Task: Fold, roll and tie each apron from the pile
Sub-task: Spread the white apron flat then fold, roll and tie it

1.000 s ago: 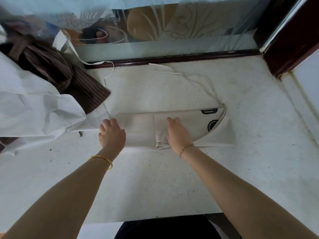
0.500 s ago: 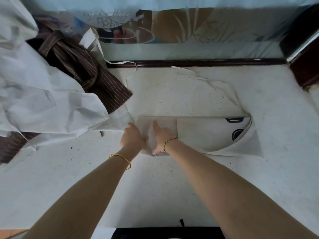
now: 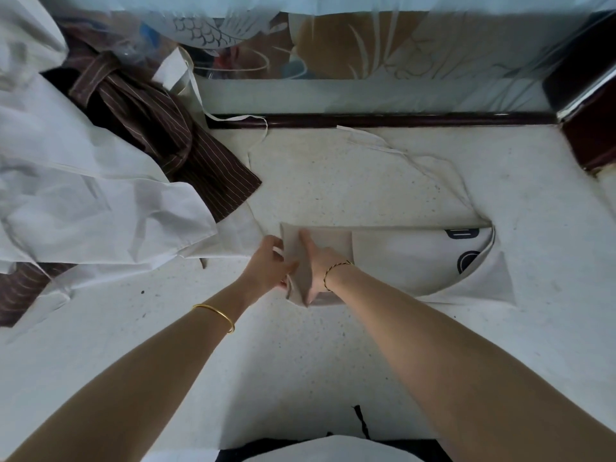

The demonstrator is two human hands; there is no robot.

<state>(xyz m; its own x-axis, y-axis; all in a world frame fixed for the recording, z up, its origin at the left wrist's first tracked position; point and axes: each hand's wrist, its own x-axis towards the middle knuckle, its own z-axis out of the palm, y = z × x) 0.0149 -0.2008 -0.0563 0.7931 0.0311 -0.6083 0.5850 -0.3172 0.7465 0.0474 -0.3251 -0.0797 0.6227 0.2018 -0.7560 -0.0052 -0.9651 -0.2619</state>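
Note:
A beige apron point(image 3: 403, 258) lies folded into a long strip across the white speckled table point(image 3: 333, 361), with dark printed marks near its right end. Thin ties point(image 3: 400, 151) trail from it toward the back of the table. My left hand point(image 3: 266, 265) grips the strip's left end, which is lifted and turned over toward the right. My right hand point(image 3: 316, 261) lies on the turned-up cloth with straight fingers, pressing it just beside the left hand. At the left lies the pile of aprons point(image 3: 83, 181), white ones over a brown striped one point(image 3: 160, 128).
A dark wooden rail point(image 3: 400, 120) and a glass panel close off the table's back. A dark wooden post point(image 3: 590, 135) stands at the back right corner. The table's near edge runs just in front of my body.
My right hand slid left along the strip to meet the left hand. The strip's left end, flat a second ago, is now lifted and turned over to the right.

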